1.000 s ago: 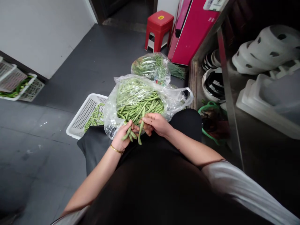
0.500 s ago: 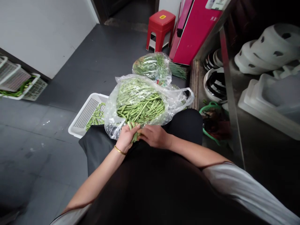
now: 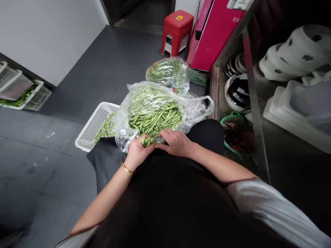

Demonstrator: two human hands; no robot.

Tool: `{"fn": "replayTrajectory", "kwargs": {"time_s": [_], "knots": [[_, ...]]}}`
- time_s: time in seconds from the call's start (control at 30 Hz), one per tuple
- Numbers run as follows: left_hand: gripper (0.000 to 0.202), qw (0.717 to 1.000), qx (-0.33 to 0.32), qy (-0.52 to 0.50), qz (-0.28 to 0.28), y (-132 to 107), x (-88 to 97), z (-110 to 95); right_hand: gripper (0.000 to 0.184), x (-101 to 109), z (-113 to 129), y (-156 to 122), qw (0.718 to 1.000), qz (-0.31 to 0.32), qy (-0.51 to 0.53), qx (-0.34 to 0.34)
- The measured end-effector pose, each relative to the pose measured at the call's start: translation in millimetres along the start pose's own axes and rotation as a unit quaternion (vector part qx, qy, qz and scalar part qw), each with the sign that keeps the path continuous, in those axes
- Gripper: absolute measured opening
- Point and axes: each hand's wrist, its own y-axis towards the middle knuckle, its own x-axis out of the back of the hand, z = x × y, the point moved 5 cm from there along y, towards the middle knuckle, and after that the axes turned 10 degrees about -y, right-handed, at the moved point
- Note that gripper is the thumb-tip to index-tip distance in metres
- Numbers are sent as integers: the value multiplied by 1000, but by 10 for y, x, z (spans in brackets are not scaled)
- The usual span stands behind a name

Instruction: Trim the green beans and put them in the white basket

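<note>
My left hand (image 3: 137, 152), with a gold bangle at its wrist, is closed around a small bunch of green beans (image 3: 148, 141) whose ends show above the thumb. Close beside it on the right, my right hand (image 3: 176, 143) has its fingers and thumb pinched together by the bunch. What lies between those fingertips is too small to make out. Just beyond both hands, a clear plastic bag (image 3: 121, 119) lies open, full of loose green beans (image 3: 157, 120).
A white perforated basket (image 3: 89, 125) with some beans stands on the floor at left. Behind the bag lies another bag of green vegetables (image 3: 162, 72). A red stool (image 3: 178, 29) stands farther back. Metal shelving (image 3: 254, 113) with containers runs along the right.
The bunch in my left hand has tipped, so its ends now face up toward me. My right hand has turned and shifted slightly up and right.
</note>
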Motion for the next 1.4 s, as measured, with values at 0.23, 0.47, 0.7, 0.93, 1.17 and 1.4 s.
{"fn": "replayTrajectory", "kwargs": {"time_s": [0.23, 0.47, 0.7, 0.93, 1.17, 1.4], "knots": [[13, 991, -30, 45, 120, -92, -137, -122, 26, -24, 62, -86, 976, 113, 136, 126], [19, 943, 127, -304, -37, -38, -93, 36, 39, 17, -185, 132, 925, -81, 353, -116], [9, 848, 153, -508, -10, 109, 7, 170, 23, -225, -784, 414, 974, 146, -151, -84], [18, 830, 225, -508, 43, 26, -105, 177, 16, 125, -624, 425, 993, -29, -4, -110], [25, 850, 211, -482, 42, 28, -251, 199, 9, 231, -222, 1, 904, -109, 386, -150], [21, 886, 197, -418, -34, 34, -118, 266, 7, -120, 138, -130, 947, 54, 307, 75]]}}
